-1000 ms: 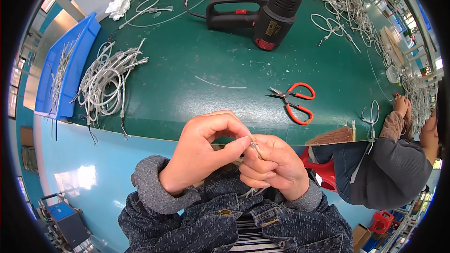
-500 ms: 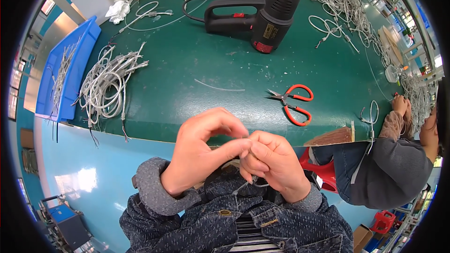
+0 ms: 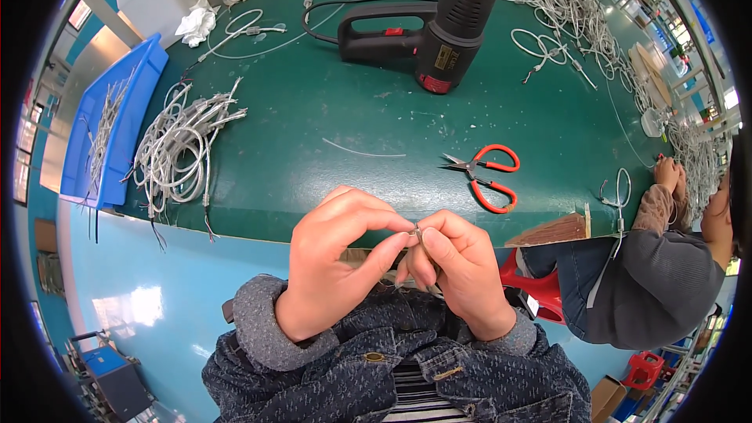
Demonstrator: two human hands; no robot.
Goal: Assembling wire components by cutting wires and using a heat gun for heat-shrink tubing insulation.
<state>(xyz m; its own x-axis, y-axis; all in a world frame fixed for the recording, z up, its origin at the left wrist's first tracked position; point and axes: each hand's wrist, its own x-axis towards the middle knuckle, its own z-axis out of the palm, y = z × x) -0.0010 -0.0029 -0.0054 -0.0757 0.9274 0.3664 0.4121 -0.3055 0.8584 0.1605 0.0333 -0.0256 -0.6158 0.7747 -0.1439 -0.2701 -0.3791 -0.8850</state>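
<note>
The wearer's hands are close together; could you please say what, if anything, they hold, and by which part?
The left hand and right hand pinch what looks like a thin silvery wire; which part cannot be told.

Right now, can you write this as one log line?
left hand: pinches cable end | right hand: holds same cable end | scissors: on table, blades parted | heat gun: on table, beyond scissors

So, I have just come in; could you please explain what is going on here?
A person's left hand and right hand together pinch what looks like a thin cable end near the edge of the green table. Orange-handled scissors lie open beyond the hands, and a black heat gun sits farther back. A cable bundle lies to the left, beside a blue tray.
</note>
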